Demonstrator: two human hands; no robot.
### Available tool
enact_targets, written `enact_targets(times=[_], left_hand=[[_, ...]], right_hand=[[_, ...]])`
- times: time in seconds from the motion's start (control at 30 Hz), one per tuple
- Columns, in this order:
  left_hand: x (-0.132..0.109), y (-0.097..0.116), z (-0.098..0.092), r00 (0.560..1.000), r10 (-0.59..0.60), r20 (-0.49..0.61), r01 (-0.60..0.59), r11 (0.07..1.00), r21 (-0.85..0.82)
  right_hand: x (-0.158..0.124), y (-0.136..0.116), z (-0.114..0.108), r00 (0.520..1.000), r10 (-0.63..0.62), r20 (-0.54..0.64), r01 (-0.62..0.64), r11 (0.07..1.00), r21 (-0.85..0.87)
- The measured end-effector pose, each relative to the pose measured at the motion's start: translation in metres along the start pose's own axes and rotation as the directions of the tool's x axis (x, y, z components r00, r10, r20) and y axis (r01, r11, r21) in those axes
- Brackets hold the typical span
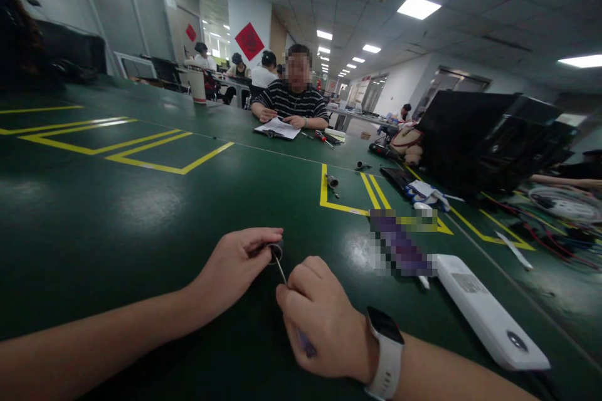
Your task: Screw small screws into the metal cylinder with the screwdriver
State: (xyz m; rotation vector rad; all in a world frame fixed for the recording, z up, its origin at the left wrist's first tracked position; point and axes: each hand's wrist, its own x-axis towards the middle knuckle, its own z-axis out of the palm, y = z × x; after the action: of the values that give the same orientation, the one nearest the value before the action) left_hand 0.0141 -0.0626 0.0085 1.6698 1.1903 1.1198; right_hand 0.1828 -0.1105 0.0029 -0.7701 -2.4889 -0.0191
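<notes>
My left hand (235, 260) pinches a small grey metal cylinder (281, 250) between thumb and fingers, its hollow end turned toward me. In my right hand (322, 319) is a screwdriver (281, 268), its thin metal shaft reaching into the cylinder's opening. Most of the handle is hidden by the closed fingers; a bluish end shows under the palm. Where the tip sits inside the cylinder cannot be seen. Both hands are just above the green tabletop (141, 250).
Beyond my hands, a similar metal cylinder (332, 181) lies inside yellow tape (323, 188). To the right are a blurred-out flat object (402, 247), a long white device (489, 313), cables (564, 207) and a black case (489, 138). A person (294, 97) sits opposite with a clipboard (278, 129).
</notes>
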Motion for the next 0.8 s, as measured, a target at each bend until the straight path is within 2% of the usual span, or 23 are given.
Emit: enact_targets(times=[0.07,0.2,0.3,0.6,0.8], left_hand=[[0.0,0.0,-0.001,1.0,-0.006,0.006,0.006,1.0,0.013],[0.001,0.005,-0.002,0.998,-0.054,0.016,0.054,0.999,0.003],[0.002,0.007,-0.002,0.997,-0.08,0.016,0.081,0.997,-0.002],[0.001,-0.002,-0.002,0.999,0.04,0.03,-0.041,0.997,0.058],[0.001,-0.003,-0.002,0.999,0.019,0.027,-0.02,0.999,0.035]], right_hand=[[0.001,0.0,0.0,1.0,-0.008,0.012,0.008,1.0,-0.02],[0.002,0.0,-0.001,0.998,0.059,-0.013,-0.058,0.997,0.048],[0.003,0.001,-0.002,0.998,0.064,-0.028,-0.062,0.996,0.07],[0.001,-0.003,0.002,0.996,0.076,-0.038,-0.076,0.997,0.004],[0.0,0.0,0.001,0.997,0.045,-0.06,-0.043,0.999,0.033]])
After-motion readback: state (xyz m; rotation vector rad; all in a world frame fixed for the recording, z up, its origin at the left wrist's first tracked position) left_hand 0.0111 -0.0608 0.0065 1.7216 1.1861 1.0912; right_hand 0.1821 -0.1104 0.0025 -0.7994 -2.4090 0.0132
